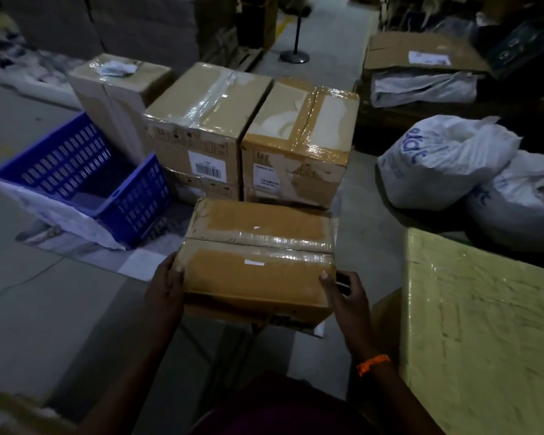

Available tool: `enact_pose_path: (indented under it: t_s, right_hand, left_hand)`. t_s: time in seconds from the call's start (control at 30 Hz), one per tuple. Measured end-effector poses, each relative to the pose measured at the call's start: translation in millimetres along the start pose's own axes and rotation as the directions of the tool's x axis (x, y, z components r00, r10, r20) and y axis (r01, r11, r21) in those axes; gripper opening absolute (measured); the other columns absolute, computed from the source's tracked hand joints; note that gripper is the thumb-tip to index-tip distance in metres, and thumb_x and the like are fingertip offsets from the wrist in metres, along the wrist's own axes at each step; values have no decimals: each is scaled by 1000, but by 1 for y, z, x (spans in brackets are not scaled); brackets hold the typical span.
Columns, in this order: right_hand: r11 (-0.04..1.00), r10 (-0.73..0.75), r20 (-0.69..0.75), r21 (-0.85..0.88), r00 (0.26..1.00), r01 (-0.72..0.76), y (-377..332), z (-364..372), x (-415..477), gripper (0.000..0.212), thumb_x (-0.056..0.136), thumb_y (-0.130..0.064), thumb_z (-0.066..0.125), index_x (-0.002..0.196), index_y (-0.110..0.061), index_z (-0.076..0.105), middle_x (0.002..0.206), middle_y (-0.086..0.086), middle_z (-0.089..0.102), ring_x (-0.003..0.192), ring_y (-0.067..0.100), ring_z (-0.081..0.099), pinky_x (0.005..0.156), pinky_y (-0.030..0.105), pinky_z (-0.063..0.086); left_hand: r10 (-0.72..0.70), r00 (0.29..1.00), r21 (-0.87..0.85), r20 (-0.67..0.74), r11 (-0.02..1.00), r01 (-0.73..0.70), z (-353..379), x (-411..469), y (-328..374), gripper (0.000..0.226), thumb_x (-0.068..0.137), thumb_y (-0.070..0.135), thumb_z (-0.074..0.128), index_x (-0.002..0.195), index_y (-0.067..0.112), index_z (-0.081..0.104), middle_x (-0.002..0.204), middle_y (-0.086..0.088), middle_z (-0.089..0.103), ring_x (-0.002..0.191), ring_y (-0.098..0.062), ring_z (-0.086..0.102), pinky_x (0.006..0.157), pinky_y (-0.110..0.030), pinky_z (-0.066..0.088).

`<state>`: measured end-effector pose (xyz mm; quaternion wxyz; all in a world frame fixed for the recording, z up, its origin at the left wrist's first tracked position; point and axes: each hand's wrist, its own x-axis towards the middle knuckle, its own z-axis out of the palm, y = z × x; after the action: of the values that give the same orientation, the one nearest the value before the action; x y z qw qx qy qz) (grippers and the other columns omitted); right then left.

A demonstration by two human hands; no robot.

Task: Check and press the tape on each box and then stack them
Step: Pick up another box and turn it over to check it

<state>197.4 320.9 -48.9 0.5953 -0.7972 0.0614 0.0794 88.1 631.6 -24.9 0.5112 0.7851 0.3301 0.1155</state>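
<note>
Head view: where's the box (pixel 258 262)?
Just before the stacked boxes (pixel 296 136); left hand (pixel 167 287) and right hand (pixel 343 293) curl round its ends.
Risk?
End-only grips: it may slip, or land askew.

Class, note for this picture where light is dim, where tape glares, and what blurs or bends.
Head view: dim overall, darkest at the bottom edge; glare streaks the tape on the held box; the left hand and right hand read clearly; the far aisle blurs; wide-angle distortion stretches the yellow-wrapped box at the edge.
</note>
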Motion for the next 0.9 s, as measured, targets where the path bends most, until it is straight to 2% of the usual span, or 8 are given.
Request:
enact_pose_path:
  t_s: [0.1,0.27,0.4,0.57,0.63,0.73,0.77,0.9]
  right_hand:
    - [1000,-24,12,9,1000,24,0,-4,3,44,87,-55,69,121,-27,65,117,-8,70,110,8,66,96,40,58]
    - [999,-43,45,-18,998,44,1,-17,14,51,89,-56,68,134,-33,62,122,-10,69,112,7,65,91,39,60]
    - [999,-27,163,23,986,23,14,-36,19,46,86,-66,68,127,-46,61,127,-12,67,116,8,65,92,35,59]
    - [997,70,440,-11,895,-73,32,-46,10,92,69,-93,59,144,-42,45,141,-8,60,128,12,60,106,37,52]
    - [998,58,476,-61,877,-33,32,-46,8,101,72,-94,54,153,-35,39,146,-5,57,131,11,58,112,44,48]
    - [999,33,444,-27,896,-23,22,-48,12,89,72,-92,57,145,-43,47,144,-1,60,132,17,58,112,54,46]
    - [1000,12,417,-18,909,-5,15,-49,14,82,73,-92,57,141,-47,49,143,-2,61,131,18,58,111,55,47]
    - [995,-101,389,24,916,100,-16,-53,19,78,81,-89,49,146,-47,48,145,-8,60,132,13,58,110,49,48]
  left_hand:
    - [-17,1000,-34,-10,999,17,6,0,2,66,96,62,34,148,22,43,145,-11,50,120,-22,49,92,-41,41]
    - [-64,998,-37,15,997,65,14,1,0,44,104,43,49,145,28,42,143,-15,50,112,-23,53,74,-31,46]
    - [-99,993,-34,62,994,102,17,-3,1,73,91,51,68,151,31,32,153,-11,39,124,-28,49,87,-42,49]
    - [-131,975,-114,181,982,153,12,-29,-19,89,73,72,72,147,32,42,151,-3,48,136,-24,49,110,-52,43]
    - [-182,959,-160,217,962,219,18,-43,-13,96,73,66,74,153,29,35,153,-2,46,133,-18,47,110,-43,41]
    - [-188,976,-128,110,971,202,20,-46,-2,69,93,29,71,152,12,39,150,-15,49,127,-21,51,85,-16,43]
    - [-150,988,-124,45,980,155,17,-45,5,63,94,31,69,149,11,44,146,-16,53,123,-23,53,80,-13,43]
    - [-29,992,-87,-120,996,19,-10,-37,15,79,77,78,52,138,28,56,135,-10,63,115,-28,62,92,-45,54]
